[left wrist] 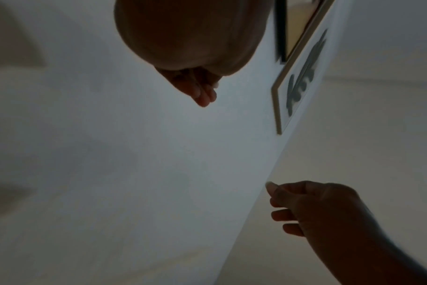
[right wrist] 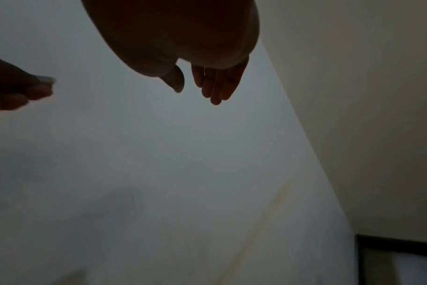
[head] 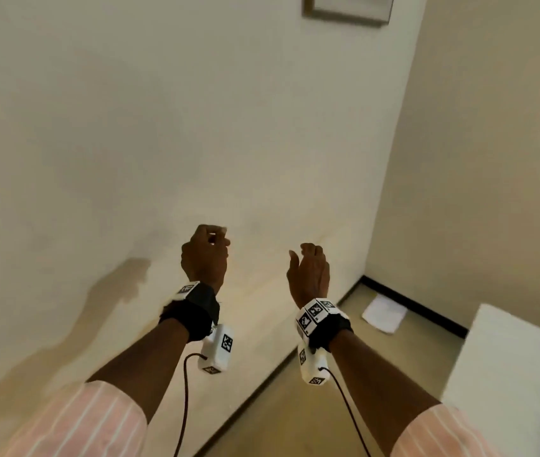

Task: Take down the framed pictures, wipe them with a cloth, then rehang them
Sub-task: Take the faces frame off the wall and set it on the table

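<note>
We see the framed picture (head: 349,9) hanging high on the wall (head: 196,110), well above both hands. Left hand (head: 206,255): fingers curled in w/ thumb at fingertips, holding nothing. Right hand (head: 309,275): fingers relaxed, slightly bent, empty. White sheet (head: 383,313) lies on floor (head: 327,407) nr. the corner.

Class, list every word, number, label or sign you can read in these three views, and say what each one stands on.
No text can be read in any view.
Wrist tags: black-and-white square patterns, no letters or digits.
Framed picture: dark marks, too blurred to read as letters.
Paper on the floor: too small to tell if anything is written on it.
</note>
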